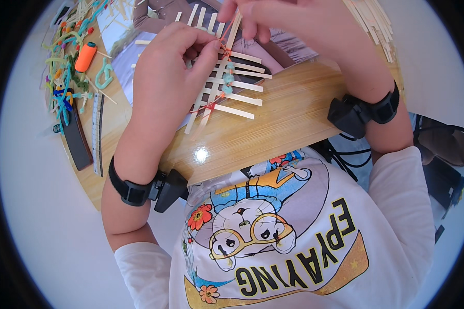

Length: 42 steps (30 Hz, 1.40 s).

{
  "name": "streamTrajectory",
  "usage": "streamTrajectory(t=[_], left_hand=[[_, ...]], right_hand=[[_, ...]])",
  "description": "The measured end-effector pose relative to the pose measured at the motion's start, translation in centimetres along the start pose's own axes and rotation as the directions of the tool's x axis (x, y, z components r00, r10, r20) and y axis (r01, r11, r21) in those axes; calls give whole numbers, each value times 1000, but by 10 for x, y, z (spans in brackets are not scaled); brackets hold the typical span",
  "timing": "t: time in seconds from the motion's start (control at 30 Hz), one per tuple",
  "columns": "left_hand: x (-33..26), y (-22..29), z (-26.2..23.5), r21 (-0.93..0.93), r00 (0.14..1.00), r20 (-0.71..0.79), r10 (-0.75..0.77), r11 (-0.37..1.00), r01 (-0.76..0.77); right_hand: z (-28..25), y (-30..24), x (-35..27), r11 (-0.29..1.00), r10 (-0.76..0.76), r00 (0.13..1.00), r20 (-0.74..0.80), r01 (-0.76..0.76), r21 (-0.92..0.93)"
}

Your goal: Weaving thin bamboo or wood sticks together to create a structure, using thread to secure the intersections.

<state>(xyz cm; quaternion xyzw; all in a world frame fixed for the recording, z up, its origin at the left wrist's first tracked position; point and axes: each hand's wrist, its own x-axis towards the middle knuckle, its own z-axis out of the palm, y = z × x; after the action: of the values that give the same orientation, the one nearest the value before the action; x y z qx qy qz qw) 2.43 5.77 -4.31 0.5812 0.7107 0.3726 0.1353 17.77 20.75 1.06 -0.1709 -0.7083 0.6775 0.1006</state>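
Note:
A lattice of pale flat wooden strips [241,98] lies in front of me, crossed like a woven mat. Orange thread [227,51] is wound about its strips, and several pale blue-green beads or tufts [228,79] sit along its middle. My left hand [165,72] is closed over the left side, thumb and forefinger pinching the lattice at a thread crossing. Above and to the right, my right hand [278,18] is bent at the upper edge of the view, its fingertips drawn together on the thread, which runs taut up from the lattice. Part of that hand is cut off.
A printed picture sheet [119,77] lies under the lattice on the wooden table [252,139]. At left are an orange thread spool [85,57], a clear ruler [97,129], a dark long case [76,136] and tangled pipe cleaners [62,77]. Loose wooden strips [374,26] lie far right.

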Motion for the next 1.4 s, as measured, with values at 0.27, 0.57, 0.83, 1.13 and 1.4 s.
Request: streamTrajectory(t=[0.27,0.57,0.83,1.13,1.4], left_hand=[[1,0,0,31,1000,7,9,999,-9],[0,0,-1,58,1000,4,20,998,-20],[-7,18,-11,-146,997,-74,-5,989,-6],[-14,9,-19,-357,996,28,-88,930,93],[-10,2,-32,-427,980,-8,-197,887,175]], right_hand=[[-13,6,-3,935,-65,992,108,23,353],[-5,18,-1,857,-196,951,239,48,513],[-1,17,-2,972,-224,974,33,226,-71],[-1,2,-5,854,-315,949,8,287,-434],[-60,25,11,439,-314,937,-156,-2,-899]])
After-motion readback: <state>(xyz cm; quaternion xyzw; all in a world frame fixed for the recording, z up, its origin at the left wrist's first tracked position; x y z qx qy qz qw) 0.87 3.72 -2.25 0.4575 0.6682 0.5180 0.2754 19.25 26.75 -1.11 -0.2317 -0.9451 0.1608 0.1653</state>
